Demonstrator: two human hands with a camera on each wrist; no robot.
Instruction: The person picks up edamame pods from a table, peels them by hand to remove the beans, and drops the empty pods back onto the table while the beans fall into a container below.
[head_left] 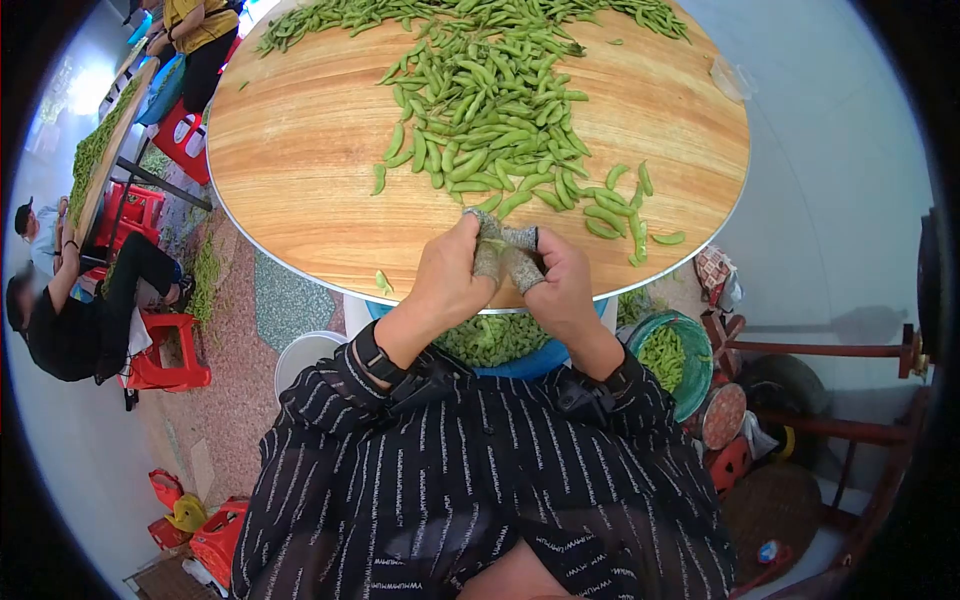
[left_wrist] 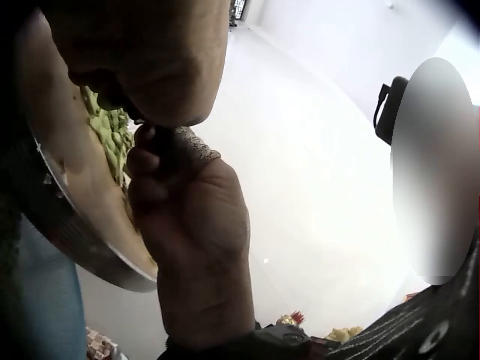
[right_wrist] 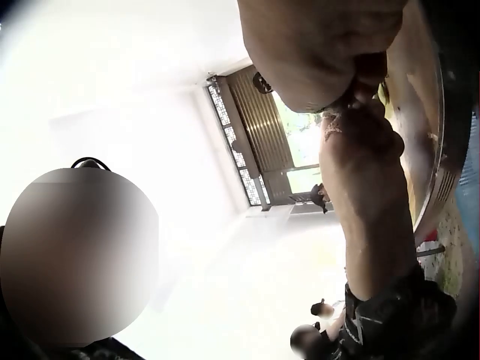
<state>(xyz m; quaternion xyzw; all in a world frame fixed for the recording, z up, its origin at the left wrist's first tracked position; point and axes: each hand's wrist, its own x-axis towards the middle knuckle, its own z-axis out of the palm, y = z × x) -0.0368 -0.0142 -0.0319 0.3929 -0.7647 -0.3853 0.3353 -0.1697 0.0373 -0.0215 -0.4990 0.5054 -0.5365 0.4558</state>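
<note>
Both hands meet over the near edge of the round wooden table (head_left: pixel 300 150), with grey knitted covers on thumbs and forefingers. The left hand (head_left: pixel 450 272) and right hand (head_left: pixel 565 288) pinch a green soybean pod (head_left: pixel 498 243) between their fingertips, mostly hidden by the fingers. Just beyond them spreads a heap of soybean pods (head_left: pixel 490 120), with a few strays by the right hand. Below the hands, a blue basin (head_left: pixel 545 360) holds shelled green beans (head_left: pixel 490 338). In the left wrist view the right hand (left_wrist: pixel 199 214) shows curled, its fingertips close under the left.
Right of the body stands a green bucket (head_left: pixel 703 385) with pods inside. A pale bucket (head_left: pixel 290 365) is at the left, near red stools (head_left: pixel 170 355). Two seated people and one standing are around another pod-covered table (head_left: pixel 105 150). A wooden frame (head_left: pixel 820 348) lies at the right.
</note>
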